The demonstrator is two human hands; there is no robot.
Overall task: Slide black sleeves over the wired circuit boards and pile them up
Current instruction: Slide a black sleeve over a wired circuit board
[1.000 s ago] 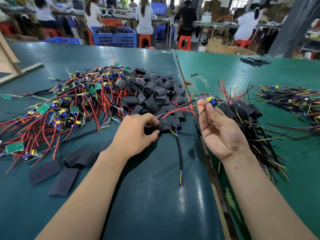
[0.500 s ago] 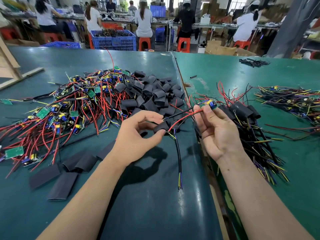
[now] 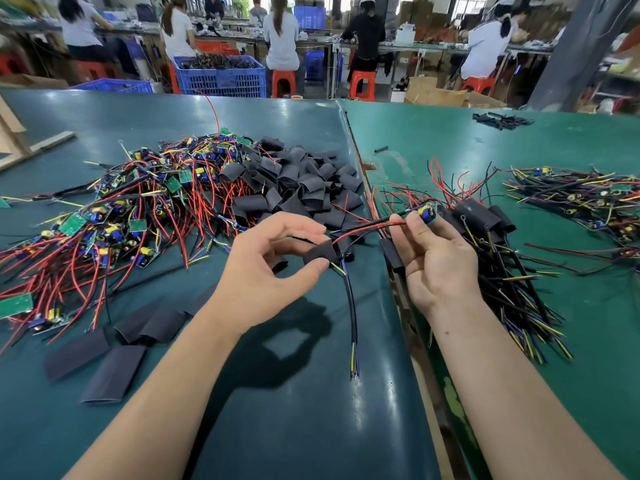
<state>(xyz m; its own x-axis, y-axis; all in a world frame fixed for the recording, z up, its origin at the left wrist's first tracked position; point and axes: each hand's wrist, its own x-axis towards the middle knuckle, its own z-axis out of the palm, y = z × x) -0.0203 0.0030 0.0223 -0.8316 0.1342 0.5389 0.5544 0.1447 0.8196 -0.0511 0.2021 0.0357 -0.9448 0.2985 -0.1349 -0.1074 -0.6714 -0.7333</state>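
While the left hand [image 3: 273,268] pinches a black sleeve [image 3: 320,252] above the tabletop [image 3: 311,410], the right hand [image 3: 434,261] grips a wired circuit board [image 3: 426,213]; threading has begun, and the sleeve likely slides rightward next

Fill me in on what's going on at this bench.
A person is sleeving wired circuit boards. The left hand pinches a black sleeve that is threaded onto the wires, while the right hand holds the circuit board by its end. The sleeve is not yet over the board. Unsleeved boards and loose sleeves are heaped to the left; finished pieces pile up just behind the right hand.
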